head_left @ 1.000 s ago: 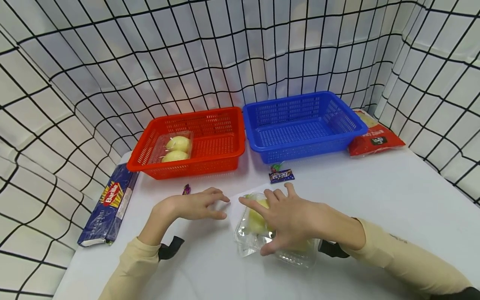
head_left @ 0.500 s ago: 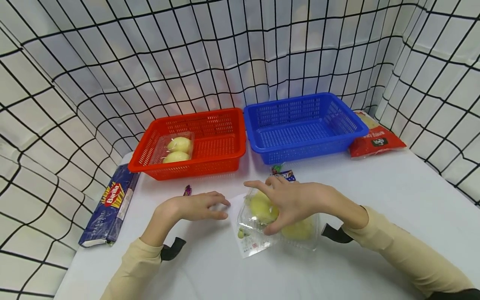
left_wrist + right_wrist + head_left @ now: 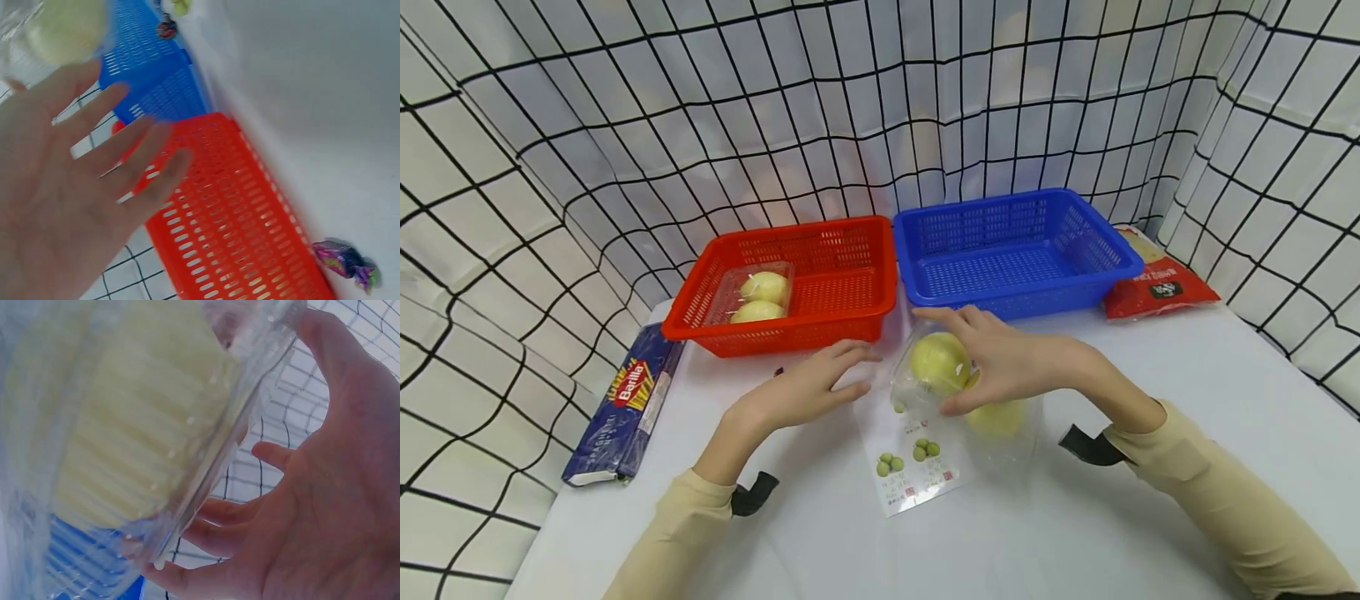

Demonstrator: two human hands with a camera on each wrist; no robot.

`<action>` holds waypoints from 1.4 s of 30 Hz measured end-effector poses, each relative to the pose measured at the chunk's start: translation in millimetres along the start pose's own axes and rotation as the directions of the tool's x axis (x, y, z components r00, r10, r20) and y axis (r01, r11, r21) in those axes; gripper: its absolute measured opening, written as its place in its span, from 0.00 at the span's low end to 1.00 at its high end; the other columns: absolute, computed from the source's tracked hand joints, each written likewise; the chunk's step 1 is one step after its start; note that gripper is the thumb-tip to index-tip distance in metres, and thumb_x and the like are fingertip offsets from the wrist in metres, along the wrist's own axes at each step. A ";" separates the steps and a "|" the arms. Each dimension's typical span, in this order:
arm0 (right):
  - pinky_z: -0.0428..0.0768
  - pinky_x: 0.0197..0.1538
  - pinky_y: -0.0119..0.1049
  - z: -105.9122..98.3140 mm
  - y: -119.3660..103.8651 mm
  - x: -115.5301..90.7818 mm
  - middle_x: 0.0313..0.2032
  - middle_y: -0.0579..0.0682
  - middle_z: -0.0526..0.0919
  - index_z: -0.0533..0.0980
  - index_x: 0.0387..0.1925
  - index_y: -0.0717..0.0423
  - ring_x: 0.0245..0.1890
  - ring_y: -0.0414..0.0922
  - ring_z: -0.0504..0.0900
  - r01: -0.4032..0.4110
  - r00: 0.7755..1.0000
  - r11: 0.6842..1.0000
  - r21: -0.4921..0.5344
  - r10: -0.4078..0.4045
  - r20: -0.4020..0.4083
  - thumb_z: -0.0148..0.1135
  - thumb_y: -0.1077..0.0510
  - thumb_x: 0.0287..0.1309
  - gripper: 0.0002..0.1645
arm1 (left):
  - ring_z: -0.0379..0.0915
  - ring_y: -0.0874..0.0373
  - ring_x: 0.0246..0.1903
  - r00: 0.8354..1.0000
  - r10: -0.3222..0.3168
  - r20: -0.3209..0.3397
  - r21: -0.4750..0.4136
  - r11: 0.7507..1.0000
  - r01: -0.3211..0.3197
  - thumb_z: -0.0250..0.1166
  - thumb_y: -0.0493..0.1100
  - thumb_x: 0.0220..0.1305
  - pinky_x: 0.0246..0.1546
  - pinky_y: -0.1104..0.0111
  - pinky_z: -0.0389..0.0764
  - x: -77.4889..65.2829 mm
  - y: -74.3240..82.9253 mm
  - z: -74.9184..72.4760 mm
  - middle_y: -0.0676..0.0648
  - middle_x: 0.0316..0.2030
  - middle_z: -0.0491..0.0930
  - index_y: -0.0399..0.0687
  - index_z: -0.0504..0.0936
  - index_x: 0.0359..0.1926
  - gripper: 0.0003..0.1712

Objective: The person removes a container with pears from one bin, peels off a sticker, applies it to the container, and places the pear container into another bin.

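My right hand (image 3: 1011, 358) grips a clear plastic clamshell pack (image 3: 940, 363) of round yellow-green fruit, held tilted above the table. In the right wrist view, the thumb and fingertips of that hand (image 3: 331, 487) span the edge of the pack (image 3: 144, 425). My left hand (image 3: 808, 383) hovers left of the pack, fingers extended, holding nothing. The left wrist view shows its palm (image 3: 81, 169) in front of the baskets. Below the pack lies a white printed sheet (image 3: 917, 467) with pictures of green fruit. The exact kind of fruit is unclear.
A red basket (image 3: 842, 292) holds another clear pack of fruit (image 3: 763, 288). Beside it stands a blue basket (image 3: 992, 275). A red bag (image 3: 1165, 287) lies at the right, a Barilla spaghetti pack (image 3: 625, 400) at the left. A purple-wrapped candy (image 3: 344, 257) lies by the red basket.
My right hand has lifted the pack off the sheet and moved it toward the baskets, uncovering more of the print. My left hand has shifted slightly up and right.
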State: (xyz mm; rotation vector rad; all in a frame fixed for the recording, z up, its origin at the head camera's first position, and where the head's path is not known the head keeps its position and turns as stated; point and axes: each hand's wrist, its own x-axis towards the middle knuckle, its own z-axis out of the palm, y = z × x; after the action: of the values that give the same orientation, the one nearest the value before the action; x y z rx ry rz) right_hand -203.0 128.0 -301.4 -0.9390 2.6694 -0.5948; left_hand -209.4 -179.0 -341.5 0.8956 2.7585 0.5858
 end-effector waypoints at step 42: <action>0.49 0.69 0.83 -130.6 138.1 53.0 0.73 0.86 0.30 0.22 0.80 0.51 0.74 0.84 0.33 -0.515 0.803 0.838 0.179 0.545 -0.240 0.57 0.23 0.61 0.72 | 0.29 0.48 0.84 0.990 0.051 -0.128 0.318 0.948 -0.008 0.60 0.57 0.73 0.82 0.45 0.31 43.6 10.1 21.8 0.48 0.84 0.29 0.60 0.41 0.84 0.50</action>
State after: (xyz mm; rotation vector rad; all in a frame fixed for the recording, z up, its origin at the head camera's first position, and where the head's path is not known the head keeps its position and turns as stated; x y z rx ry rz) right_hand -364.8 230.3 -253.5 -0.0421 2.9188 -0.7632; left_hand -232.8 -138.8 -359.2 0.9959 3.0226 0.2130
